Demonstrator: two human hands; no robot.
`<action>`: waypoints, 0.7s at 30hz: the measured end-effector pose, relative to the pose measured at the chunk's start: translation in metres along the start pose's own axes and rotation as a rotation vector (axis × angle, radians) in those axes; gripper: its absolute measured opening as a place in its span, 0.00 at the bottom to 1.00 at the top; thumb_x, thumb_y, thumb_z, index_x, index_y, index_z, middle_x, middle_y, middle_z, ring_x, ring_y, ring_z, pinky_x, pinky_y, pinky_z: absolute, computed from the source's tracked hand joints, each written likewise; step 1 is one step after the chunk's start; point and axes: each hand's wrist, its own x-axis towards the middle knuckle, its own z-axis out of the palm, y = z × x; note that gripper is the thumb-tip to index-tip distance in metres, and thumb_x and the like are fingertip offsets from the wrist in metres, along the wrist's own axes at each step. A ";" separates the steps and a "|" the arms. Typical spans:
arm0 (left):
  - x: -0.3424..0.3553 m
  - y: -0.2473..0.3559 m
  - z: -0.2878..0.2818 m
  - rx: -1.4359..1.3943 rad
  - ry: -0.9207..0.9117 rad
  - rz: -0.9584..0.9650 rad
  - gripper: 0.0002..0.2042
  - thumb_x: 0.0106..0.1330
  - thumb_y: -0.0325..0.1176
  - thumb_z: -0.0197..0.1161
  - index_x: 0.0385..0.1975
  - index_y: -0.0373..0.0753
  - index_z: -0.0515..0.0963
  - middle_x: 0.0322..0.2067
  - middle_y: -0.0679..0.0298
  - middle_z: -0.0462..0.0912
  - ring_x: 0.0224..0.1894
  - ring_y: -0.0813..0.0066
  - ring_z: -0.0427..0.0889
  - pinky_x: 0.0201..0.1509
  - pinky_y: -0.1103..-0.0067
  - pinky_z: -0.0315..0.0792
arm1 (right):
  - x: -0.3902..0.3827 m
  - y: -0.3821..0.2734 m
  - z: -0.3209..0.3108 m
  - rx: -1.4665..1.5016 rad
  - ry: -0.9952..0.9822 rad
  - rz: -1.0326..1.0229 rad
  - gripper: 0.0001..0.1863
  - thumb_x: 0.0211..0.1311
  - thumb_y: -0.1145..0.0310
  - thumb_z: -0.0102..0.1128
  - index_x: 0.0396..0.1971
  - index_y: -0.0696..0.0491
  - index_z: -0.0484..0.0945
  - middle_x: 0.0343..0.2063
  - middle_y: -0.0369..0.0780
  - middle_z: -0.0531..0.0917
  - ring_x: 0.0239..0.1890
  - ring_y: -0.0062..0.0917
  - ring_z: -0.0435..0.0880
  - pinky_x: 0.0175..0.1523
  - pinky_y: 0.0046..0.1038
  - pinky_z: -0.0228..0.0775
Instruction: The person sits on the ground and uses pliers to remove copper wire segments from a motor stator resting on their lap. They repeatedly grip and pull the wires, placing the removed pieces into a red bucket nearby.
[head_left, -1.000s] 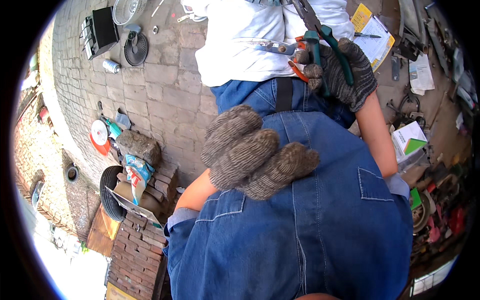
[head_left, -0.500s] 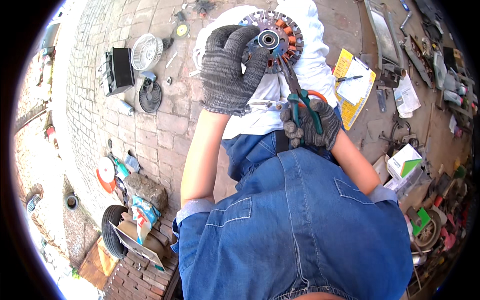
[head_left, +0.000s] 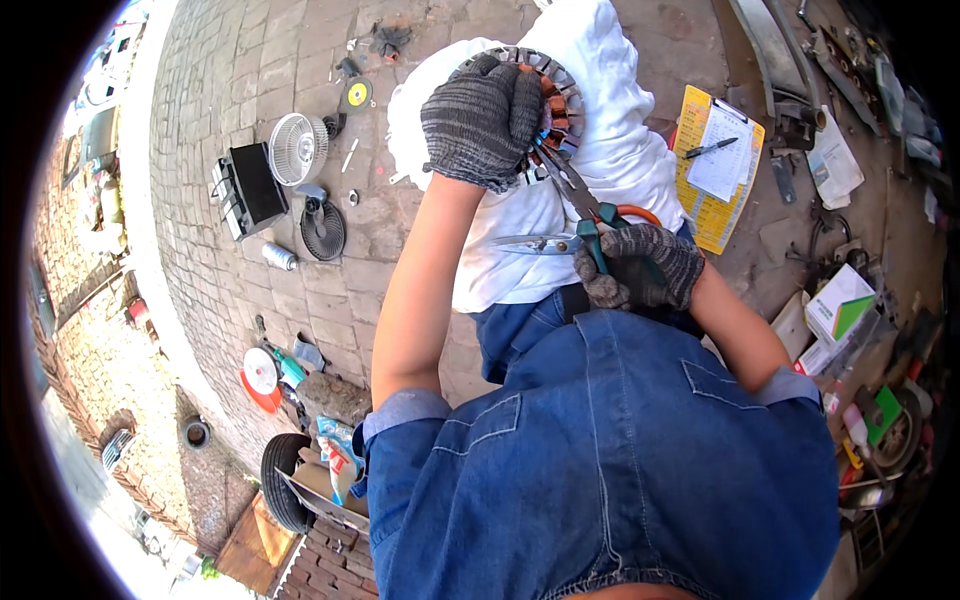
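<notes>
A motor stator [head_left: 556, 88] with copper windings and a toothed metal rim lies on the white cloth [head_left: 605, 60] over my lap. My left hand [head_left: 478, 128], in a dark grey knit glove, is closed over the stator's near left side and hides its hub. In my gloved right hand [head_left: 645, 268] are long-nose pliers [head_left: 572, 188] with green handles. Their jaws reach the stator's lower edge, beside my left hand; what they touch is too small to tell. Scissors [head_left: 540, 244] with an orange handle loop sit under the pliers by the same hand, blades pointing left.
To the right lies a yellow clipboard [head_left: 712, 225] with papers and a pen [head_left: 712, 148]. On the left paving are a black battery [head_left: 250, 190], a white fan wheel [head_left: 298, 148] and a small black fan [head_left: 323, 230]. Clutter lines the right side.
My left hand has turned and closed over the stator, covering the hub that showed before. The stator has shifted slightly, and the pliers' jaws are still at its lower edge.
</notes>
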 end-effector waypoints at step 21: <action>-0.008 -0.007 0.019 0.035 -0.022 -0.054 0.15 0.64 0.44 0.50 0.33 0.41 0.80 0.28 0.57 0.81 0.32 0.57 0.80 0.38 0.68 0.73 | -0.007 0.006 0.027 -0.344 0.240 -0.033 0.13 0.65 0.58 0.53 0.33 0.53 0.76 0.22 0.34 0.76 0.24 0.17 0.74 0.27 0.17 0.64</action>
